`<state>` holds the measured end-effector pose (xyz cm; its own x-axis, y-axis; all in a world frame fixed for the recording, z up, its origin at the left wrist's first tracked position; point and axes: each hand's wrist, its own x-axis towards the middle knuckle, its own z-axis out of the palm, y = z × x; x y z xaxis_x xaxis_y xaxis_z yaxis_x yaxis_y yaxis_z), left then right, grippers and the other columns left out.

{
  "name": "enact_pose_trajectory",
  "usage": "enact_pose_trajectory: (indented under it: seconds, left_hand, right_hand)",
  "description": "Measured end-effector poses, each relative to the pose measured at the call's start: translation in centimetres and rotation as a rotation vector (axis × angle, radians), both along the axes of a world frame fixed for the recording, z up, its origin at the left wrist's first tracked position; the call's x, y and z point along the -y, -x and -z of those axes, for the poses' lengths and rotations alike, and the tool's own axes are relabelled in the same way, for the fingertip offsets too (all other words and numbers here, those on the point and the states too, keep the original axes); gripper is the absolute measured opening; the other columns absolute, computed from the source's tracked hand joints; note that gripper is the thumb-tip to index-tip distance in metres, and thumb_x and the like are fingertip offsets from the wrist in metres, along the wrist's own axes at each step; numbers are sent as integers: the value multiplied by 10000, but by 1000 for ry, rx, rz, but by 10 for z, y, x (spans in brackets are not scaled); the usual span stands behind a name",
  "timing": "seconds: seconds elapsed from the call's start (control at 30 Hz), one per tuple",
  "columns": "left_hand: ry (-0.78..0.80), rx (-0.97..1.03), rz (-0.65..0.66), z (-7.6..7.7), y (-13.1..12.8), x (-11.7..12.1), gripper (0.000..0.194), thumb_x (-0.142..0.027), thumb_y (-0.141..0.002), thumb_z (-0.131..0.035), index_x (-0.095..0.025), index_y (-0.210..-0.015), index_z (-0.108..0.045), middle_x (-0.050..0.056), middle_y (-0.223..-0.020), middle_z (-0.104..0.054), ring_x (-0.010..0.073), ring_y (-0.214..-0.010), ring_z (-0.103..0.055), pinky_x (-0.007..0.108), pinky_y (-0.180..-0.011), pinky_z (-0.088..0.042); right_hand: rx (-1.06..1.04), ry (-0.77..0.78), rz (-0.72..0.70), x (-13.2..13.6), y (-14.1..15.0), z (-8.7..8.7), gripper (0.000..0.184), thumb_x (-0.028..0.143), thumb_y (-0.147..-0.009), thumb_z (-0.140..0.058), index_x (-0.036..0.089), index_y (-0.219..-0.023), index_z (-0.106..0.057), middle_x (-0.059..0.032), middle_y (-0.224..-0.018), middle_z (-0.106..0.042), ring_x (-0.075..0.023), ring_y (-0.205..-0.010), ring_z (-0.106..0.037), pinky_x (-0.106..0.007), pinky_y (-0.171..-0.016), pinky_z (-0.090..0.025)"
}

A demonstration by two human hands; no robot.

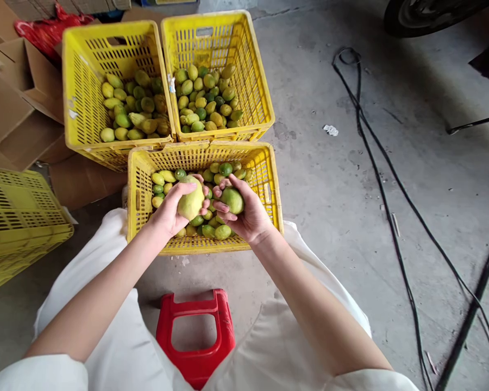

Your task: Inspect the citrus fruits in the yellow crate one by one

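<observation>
My left hand (171,210) curls round a yellowish fruit (191,200), my right hand (251,213) round a green fruit (233,200), seemingly for viewing above the crate (206,247).

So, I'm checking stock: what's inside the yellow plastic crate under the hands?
Inside the crate lie oval green and yellow fruits. The left hand, holding a pale yellow-green fruit, and right hand, holding a green fruit, hide some; anything beneath the top layer is covered.

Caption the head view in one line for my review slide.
Left hand holding a pale yellow-green fruit, right hand a green fruit, over a yellow crate of piled fruit; two more crates beyond.
</observation>
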<state>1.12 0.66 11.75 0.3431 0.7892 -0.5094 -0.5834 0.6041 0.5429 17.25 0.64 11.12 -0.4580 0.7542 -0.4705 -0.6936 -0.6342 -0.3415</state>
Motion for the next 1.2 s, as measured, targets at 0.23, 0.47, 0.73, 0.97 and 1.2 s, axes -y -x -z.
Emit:
enact_pose_trajectory:
  seconds: [0.23,0.47,0.73,0.97,1.2]
  left_hand:
    - [185,-61,2,-4,0,-6,392,-485,-915,-442,-151,-830,-628,79,-635,-633,171,-467,-578,254,-357,-407]
    - [140,28,-160,-4,-2,-1,252,-246,-837,-681,-178,-1072,-623,61,-976,-710,195,-955,-712,293,-835,-594]
    - [-15,82,-62,-4,0,0,265,-383,-767,-731,-169,-886,-629,12,-765,-634,81,-552,-577,157,-462,-468]
    - [110,34,-54,-9,-1,-5,446,-574,-932,-454,-166,-857,-618,29,-637,-592,106,-404,-498,191,-299,-308]
    - [41,-51,-102,0,-3,-2,333,-380,-771,-786,-190,-983,-613,23,-871,-688,158,-753,-703,252,-688,-581]
  right_hand:
    - [13,18,90,0,-4,-9,202,271,-870,-519,207,-1029,-625,-45,-948,-710,-192,-841,-671,-333,-710,-618]
    - [-21,5,92,-1,-10,-6,48,227,-876,-574,205,-833,-569,18,-711,-615,-72,-527,-527,-106,-358,-372]
    - [-17,73,95,-1,-11,-3,175,324,-923,-501,186,-845,-575,-28,-704,-645,-112,-539,-574,-172,-396,-458]
    - [77,21,116,1,-8,-17,137,191,-840,-612,252,-960,-590,-10,-928,-697,-168,-809,-675,-302,-673,-624]
    - [-3,68,48,0,-13,-5,169,289,-893,-623,203,-788,-521,16,-689,-596,-63,-490,-484,-95,-315,-287]
